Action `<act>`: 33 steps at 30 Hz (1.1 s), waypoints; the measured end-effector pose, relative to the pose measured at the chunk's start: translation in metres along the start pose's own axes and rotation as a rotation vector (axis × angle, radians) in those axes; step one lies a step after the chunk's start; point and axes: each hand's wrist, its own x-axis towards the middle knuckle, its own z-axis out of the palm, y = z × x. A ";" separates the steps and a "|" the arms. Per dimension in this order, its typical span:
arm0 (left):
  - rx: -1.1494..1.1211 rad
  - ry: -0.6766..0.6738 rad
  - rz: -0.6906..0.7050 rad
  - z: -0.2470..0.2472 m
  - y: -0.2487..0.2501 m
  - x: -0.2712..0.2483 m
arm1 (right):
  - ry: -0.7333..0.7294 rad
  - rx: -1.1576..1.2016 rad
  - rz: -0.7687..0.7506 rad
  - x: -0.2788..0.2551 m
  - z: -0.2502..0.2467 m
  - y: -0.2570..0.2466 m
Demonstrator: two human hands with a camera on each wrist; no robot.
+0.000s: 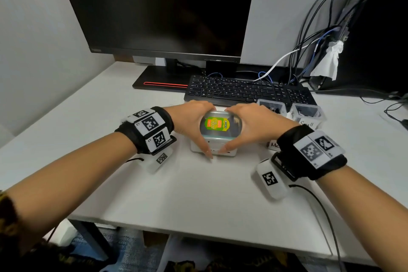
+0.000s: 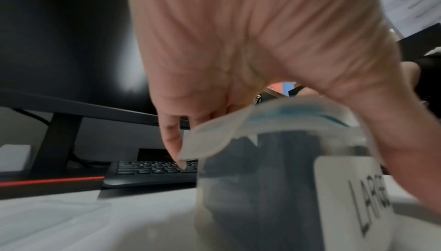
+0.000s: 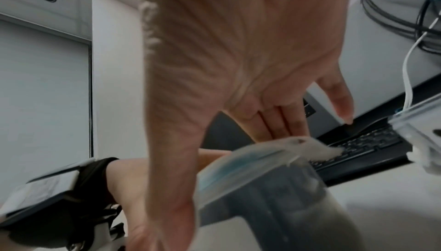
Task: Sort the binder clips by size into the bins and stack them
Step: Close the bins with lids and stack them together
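Observation:
A clear plastic bin with a label reading LARGE stands on the white table, just in front of the keyboard. On it sits a clear lid with a green and orange sticker. My left hand cups the lid's left side and my right hand its right side. The fingers reach over the far edge and the thumbs lie along the near edge. Dark binder clips show through the bin's wall. In the right wrist view the lid lies tilted on the bin.
Two open clear bins with dark clips stand to the right, one by the keyboard and one labelled Small. A label starting "Me" peeks out under my right hand. Behind are a keyboard, a monitor and cables.

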 end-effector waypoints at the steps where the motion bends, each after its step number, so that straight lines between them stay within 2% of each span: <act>1: 0.006 0.006 -0.004 0.000 0.001 0.000 | 0.020 -0.021 -0.003 0.002 -0.001 -0.003; 8: 0.227 0.042 -0.026 0.002 0.008 0.002 | 0.036 -0.095 0.003 0.007 -0.002 -0.011; 11: 0.192 0.027 -0.040 0.001 0.007 0.002 | 0.021 -0.067 0.020 0.007 -0.002 -0.011; 15: 0.032 0.043 -0.073 0.001 0.000 0.004 | 0.023 0.055 0.065 0.010 -0.001 -0.011; 21: 0.061 -0.008 -0.209 -0.012 0.001 -0.010 | -0.024 0.084 0.233 -0.006 -0.006 -0.012; 25: 0.007 0.145 -0.295 -0.030 0.005 -0.015 | 0.134 0.058 0.304 -0.019 -0.011 -0.013; 29: -0.122 0.196 -0.354 -0.028 0.003 -0.014 | 0.088 0.222 0.283 -0.017 -0.003 -0.014; 33: -0.164 0.259 -0.380 -0.014 0.011 -0.010 | 0.162 0.365 0.311 -0.015 0.007 -0.026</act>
